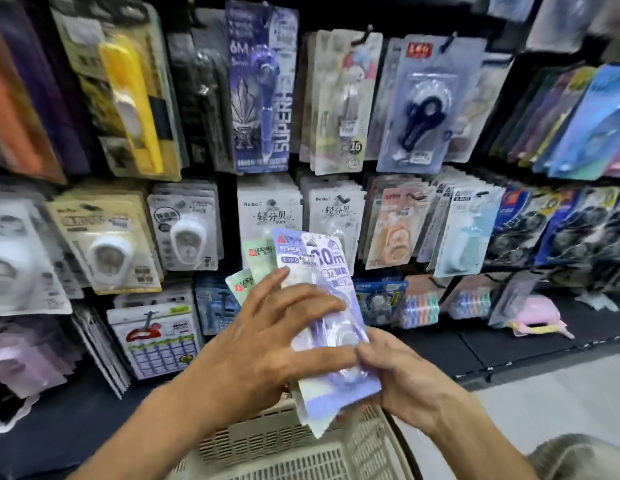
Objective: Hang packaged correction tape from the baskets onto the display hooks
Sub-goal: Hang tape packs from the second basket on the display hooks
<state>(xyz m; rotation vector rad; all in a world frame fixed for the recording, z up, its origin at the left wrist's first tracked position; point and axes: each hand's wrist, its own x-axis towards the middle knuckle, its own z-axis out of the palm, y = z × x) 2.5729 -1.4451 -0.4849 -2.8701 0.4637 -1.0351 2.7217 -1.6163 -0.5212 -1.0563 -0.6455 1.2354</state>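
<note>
Left hand [267,344] fingers spread, thumb extended — right hand [402,379] curled, pinching grip; forearms converge.

- Black display wall [229,199] with hooks, carded stationery packs hanging in crowded rows.
- Top row: yellow-cased pack [135,98], purple "6M" pen-style pack [261,88], pale blue card with a dark blue tape dispenser [428,105].
- Middle row: white "BeBe" cards [268,211], peach card [396,226], light blue card [469,233].
- Black base shelf [509,344] below: pink and yellow plastic item [537,317] lying on it.
- Beige slotted plastic basket [301,448] at bottom centre; what it stands on is hidden.
</note>
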